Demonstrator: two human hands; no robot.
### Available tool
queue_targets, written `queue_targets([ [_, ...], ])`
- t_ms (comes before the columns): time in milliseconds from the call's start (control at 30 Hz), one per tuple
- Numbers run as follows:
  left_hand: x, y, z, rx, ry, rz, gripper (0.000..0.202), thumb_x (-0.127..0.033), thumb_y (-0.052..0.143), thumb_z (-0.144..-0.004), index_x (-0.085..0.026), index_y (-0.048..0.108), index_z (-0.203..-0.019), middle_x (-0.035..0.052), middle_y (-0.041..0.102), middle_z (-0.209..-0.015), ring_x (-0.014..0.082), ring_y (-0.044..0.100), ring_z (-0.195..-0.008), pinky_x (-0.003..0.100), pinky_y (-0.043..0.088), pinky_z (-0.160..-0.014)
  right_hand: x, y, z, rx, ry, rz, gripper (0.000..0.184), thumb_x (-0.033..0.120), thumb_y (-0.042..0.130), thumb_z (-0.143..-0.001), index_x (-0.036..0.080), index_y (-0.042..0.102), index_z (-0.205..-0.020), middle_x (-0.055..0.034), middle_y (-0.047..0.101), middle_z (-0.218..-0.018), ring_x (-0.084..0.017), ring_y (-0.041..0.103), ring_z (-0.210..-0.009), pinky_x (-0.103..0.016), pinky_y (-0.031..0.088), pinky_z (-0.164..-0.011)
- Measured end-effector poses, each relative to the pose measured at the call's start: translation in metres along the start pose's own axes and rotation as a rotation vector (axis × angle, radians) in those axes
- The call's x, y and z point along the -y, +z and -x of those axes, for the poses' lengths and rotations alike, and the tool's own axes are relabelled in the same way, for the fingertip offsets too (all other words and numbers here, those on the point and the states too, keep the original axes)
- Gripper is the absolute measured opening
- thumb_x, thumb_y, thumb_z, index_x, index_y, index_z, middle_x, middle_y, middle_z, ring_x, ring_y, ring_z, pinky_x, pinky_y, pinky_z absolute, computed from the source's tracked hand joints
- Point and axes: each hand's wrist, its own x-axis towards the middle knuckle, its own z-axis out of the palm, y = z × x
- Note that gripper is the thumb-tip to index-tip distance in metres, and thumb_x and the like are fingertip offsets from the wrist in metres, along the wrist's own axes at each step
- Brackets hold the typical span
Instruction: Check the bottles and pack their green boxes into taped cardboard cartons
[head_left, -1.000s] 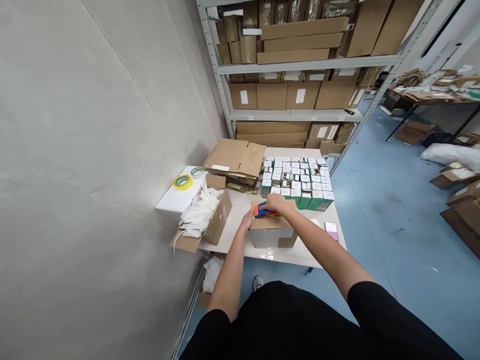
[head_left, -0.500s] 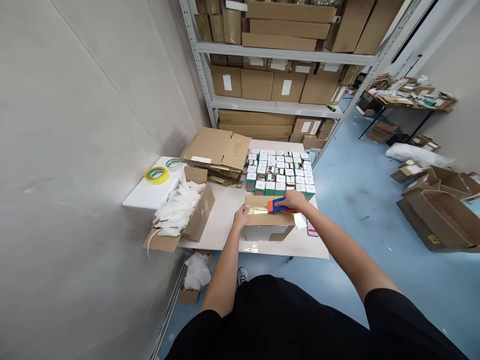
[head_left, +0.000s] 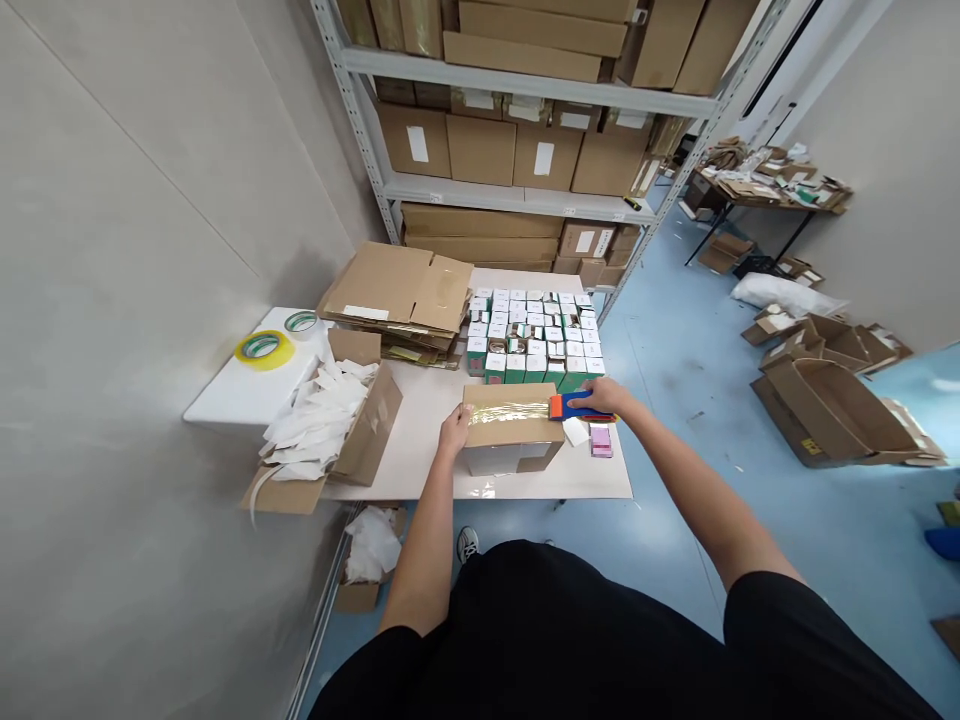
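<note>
A closed cardboard box (head_left: 512, 437) stands at the front of the white table (head_left: 420, 450). A shiny strip of clear tape (head_left: 508, 411) runs across its top. My right hand (head_left: 609, 397) is closed on a blue and orange tape dispenser (head_left: 574, 407) at the box's right edge. My left hand (head_left: 454, 432) presses against the box's left side, fingers curled on it. Behind the box stand several small green and white cartons (head_left: 534, 340) in rows.
Flattened cardboard (head_left: 397, 295) is stacked at the table's back left. An open box of white bags (head_left: 326, 425) and tape rolls (head_left: 264, 349) sit at left. A pink phone (head_left: 601, 440) lies by the box. Shelving (head_left: 517, 195) stands behind, and open boxes (head_left: 832, 400) lie on the floor at right.
My right hand has drawn the tape dispenser from the box's left across its top to the right edge, leaving a tape strip. The view has shifted right.
</note>
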Motion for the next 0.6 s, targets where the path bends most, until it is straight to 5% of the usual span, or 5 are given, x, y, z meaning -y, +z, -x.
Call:
queue_targets([
  [233,-0.003,-0.002,-0.002,-0.015,-0.005,-0.025,0.049,-0.051,0.043,-0.104,-0.023,0.070,-0.132,0.0064,0.076,-0.124,0.0274,0.067,-0.119,0.035,0.052,-0.103,-0.041,0.004,0.002,0.036,0.053,-0.036,0.056,0.075,0.074,-0.073,0.020,0.072,-0.075,-0.0109,0.075,-0.086,-0.025,0.068,-0.079,-0.030,0.043,-0.061],
  [600,-0.009,-0.004,-0.003,-0.018,-0.060,0.004,0.046,-0.049,0.048,-0.103,-0.020,0.072,-0.131,0.0069,0.077,-0.123,0.0255,0.069,-0.116,0.033,0.052,-0.102,-0.054,0.019,-0.003,0.006,0.058,-0.129,0.055,0.074,0.076,-0.072,0.020,0.066,-0.067,-0.0096,0.071,-0.077,-0.025,0.067,-0.077,-0.030,0.043,-0.062],
])
